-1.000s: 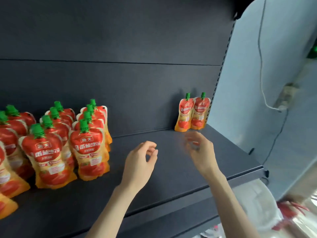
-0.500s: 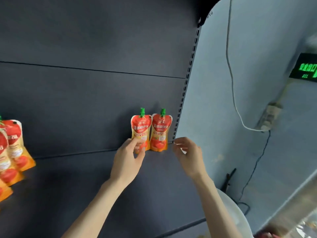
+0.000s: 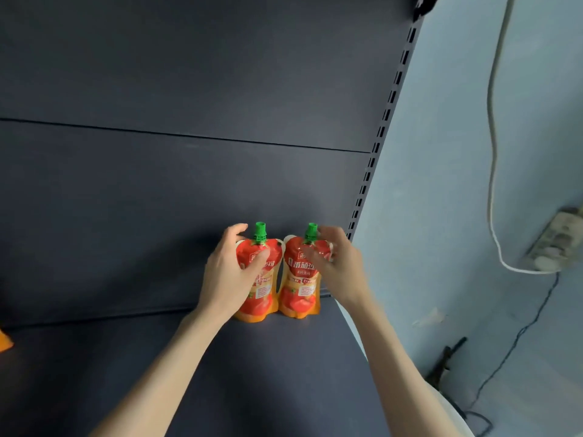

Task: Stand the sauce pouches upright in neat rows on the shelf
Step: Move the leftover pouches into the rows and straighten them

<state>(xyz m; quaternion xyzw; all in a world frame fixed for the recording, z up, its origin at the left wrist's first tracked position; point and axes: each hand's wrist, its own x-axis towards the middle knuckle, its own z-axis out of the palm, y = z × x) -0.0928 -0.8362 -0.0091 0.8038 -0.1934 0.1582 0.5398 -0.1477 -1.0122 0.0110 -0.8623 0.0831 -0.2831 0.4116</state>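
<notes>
Two red-and-orange sauce pouches with green caps stand upright side by side at the back right corner of the dark shelf (image 3: 220, 373). My left hand (image 3: 228, 272) is wrapped around the left pouch (image 3: 263, 298), thumb on its front and fingers behind it. My right hand (image 3: 339, 268) holds the upper part of the right pouch (image 3: 298, 288), fingers on its front just under the cap. That hand is blurred.
The shelf's dark back panel (image 3: 157, 200) rises right behind the pouches. A slotted upright (image 3: 372, 165) bounds the shelf on the right, with a pale wall, a white cable (image 3: 490, 152) and a power strip (image 3: 555, 244) beyond. An orange pouch corner (image 3: 4, 340) shows at the left edge.
Both hands moved forward to the back right corner and closed on the two pouches. My view swung right, so the pouch rows on the left went out of sight.
</notes>
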